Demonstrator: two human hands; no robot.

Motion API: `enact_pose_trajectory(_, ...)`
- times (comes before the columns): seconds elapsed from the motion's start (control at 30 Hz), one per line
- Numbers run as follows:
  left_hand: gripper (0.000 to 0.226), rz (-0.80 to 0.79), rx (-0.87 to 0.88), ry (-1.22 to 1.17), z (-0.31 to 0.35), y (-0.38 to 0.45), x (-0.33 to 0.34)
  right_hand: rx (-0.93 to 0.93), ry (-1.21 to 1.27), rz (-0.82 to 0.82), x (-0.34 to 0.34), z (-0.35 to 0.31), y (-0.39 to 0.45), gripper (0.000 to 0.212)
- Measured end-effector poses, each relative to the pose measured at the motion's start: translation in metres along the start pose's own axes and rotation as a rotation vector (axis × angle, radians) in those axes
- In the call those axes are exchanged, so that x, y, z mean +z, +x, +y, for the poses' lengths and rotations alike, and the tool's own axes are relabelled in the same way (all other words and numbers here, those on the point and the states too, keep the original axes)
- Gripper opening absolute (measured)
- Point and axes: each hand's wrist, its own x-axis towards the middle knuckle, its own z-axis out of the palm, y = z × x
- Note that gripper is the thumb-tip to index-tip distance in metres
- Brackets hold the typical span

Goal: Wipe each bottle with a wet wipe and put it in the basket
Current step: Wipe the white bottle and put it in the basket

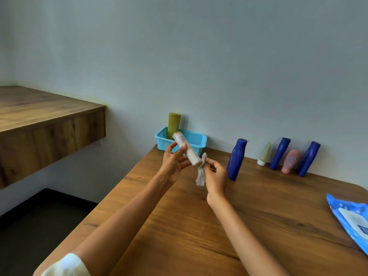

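1. The left hand held the pale bottle in the air above the worktop, thumb on one side and fingers curled around the other, gripping its upper half.
2. The right hand pinched a white wet wipe against the bottle's lower end; the rest of the wipe hung loose below the fingers.
3. The bottle's long axis ran on a slant, capped end up and away from the left hand, bottom end down toward the right hand. The two hands sat close together at opposite ends of it.
4. The blue basket stood just beyond the left hand, at the far edge of the worktop against the wall, with an olive bottle upright inside it. The bottle's capped end already pointed that way, so the left hand looked the nearer one for setting it in.
5. Past the right hand, on its outer side, five unwiped bottles stood along the wall: a blue bottle nearest, then a small yellow tube, two more blue ones and a pink one.
6. Both forearms reached forward, roughly level, wrists turned inward toward each other.
7. The wipes packet lay well to the right hand's outer side, nearer the person.
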Motion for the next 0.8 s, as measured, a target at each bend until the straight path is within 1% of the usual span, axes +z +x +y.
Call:
enact_pose_trajectory(0.07,0.043,0.033,0.043,-0.008,-0.006,-0.002,0.007,0.191,0.213,0.061,0.008,-0.008,0.001,0.014)
enact_pose_trajectory(0.1,0.043,0.047,0.075,0.007,-0.009,-0.002,0.009,0.253,0.290,0.080,0.011,-0.011,0.002,0.014)
enact_pose_trajectory(0.17,0.043,0.068,0.140,0.068,-0.012,0.000,0.014,0.315,0.378,0.083,0.014,-0.017,0.005,0.013)
enact_pose_trajectory(0.23,0.044,0.099,0.194,0.144,-0.011,0.004,0.016,0.322,0.398,0.059,0.014,-0.020,0.004,0.013)
enact_pose_trajectory(0.33,0.047,0.144,0.248,0.218,-0.009,0.007,0.018,0.230,0.360,0.011,0.011,-0.025,0.000,0.014)
enact_pose_trajectory(0.4,0.049,0.132,0.277,0.262,-0.007,0.008,0.017,0.088,0.234,-0.010,0.008,-0.026,-0.001,0.013)
enact_pose_trajectory(0.43,0.049,0.102,0.280,0.292,-0.006,0.007,0.016,-0.010,0.131,-0.016,0.007,-0.027,-0.001,0.013)
enact_pose_trajectory(0.5,0.050,-0.004,0.251,0.382,-0.004,0.005,0.014,-0.218,-0.091,-0.014,0.006,-0.028,0.003,0.014)
enact_pose_trajectory(0.53,0.051,-0.063,0.222,0.425,-0.004,0.004,0.013,-0.294,-0.166,-0.011,0.006,-0.029,0.007,0.014)
enact_pose_trajectory(0.6,0.051,-0.162,0.142,0.436,-0.002,0.001,0.013,-0.389,-0.223,-0.005,0.007,-0.036,0.016,0.015)
enact_pose_trajectory(0.67,0.050,-0.264,0.061,0.421,0.001,-0.001,0.014,-0.431,-0.229,0.019,0.006,-0.043,0.026,0.016)
enact_pose_trajectory(0.73,0.054,-0.353,-0.008,0.463,0.004,-0.002,0.013,-0.406,-0.168,0.042,0.002,-0.048,0.037,0.015)
enact_pose_trajectory(0.8,0.058,-0.406,-0.053,0.507,0.007,-0.002,0.012,-0.369,-0.104,0.055,-0.001,-0.049,0.042,0.013)
